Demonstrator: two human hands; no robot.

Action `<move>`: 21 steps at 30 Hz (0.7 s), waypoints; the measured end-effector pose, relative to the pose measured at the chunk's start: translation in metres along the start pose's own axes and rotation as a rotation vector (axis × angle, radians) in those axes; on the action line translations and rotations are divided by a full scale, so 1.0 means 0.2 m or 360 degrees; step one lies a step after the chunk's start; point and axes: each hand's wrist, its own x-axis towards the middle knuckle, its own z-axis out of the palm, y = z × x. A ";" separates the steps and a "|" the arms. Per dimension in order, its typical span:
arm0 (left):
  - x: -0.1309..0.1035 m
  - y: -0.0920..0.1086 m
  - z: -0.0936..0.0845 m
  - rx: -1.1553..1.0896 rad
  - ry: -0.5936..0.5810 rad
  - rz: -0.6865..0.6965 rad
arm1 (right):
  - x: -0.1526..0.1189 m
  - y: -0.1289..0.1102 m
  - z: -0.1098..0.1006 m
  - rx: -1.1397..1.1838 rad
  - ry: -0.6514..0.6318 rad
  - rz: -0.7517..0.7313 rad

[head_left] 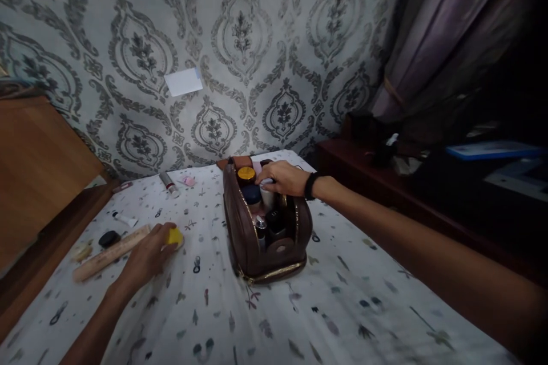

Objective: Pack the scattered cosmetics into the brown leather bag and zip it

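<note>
Our brown bag (pixel 235 222) sits mid-frame, its long side pointing away from us, jars (pixel 252 195) inside. Our right hand (pixel 283 178) pinches a white bottle (pixel 268 197) there; our half-curled left hand (pixel 148 252) holds a yellow thing (pixel 174 236).

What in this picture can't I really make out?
All in the head view:
Bases of the containers: hidden by the brown bag.
Whether the left hand grips or merely touches the yellow item: too blurred.
Lettering on the beige tube: too small and blurred.
Any writing on the white sheet: too small.
Left forearm: cut off by the bottom edge.
</note>
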 end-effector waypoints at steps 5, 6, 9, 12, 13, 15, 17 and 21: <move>0.07 0.15 -0.11 -0.0272 0.0166 0.0065 | -0.01 -0.02 -0.01 -0.0014 -0.0032 0.0045; 0.09 0.21 -0.15 -0.0363 0.0184 0.0064 | -0.01 -0.02 -0.01 -0.0012 -0.0036 0.0041; 0.16 0.44 -0.26 -0.0607 0.0276 0.0230 | -0.01 -0.02 -0.01 0.0004 -0.0029 0.0021; 0.26 0.67 -0.34 -0.0629 0.0314 0.0486 | -0.02 -0.01 0.00 0.0044 0.0004 -0.0012; 0.29 0.74 -0.36 -0.0553 0.0291 0.0580 | -0.03 -0.01 0.00 0.0059 0.0019 -0.0026; 0.36 0.85 -0.36 -0.0362 0.0212 0.0731 | -0.04 -0.01 -0.01 0.0072 0.0035 -0.0046; 0.41 0.93 -0.33 -0.0163 0.0102 0.0860 | -0.05 -0.01 -0.02 0.0064 0.0028 -0.0052; 0.50 1.00 -0.24 0.0176 -0.0087 0.1053 | -0.05 -0.01 -0.03 0.0056 -0.0030 -0.0064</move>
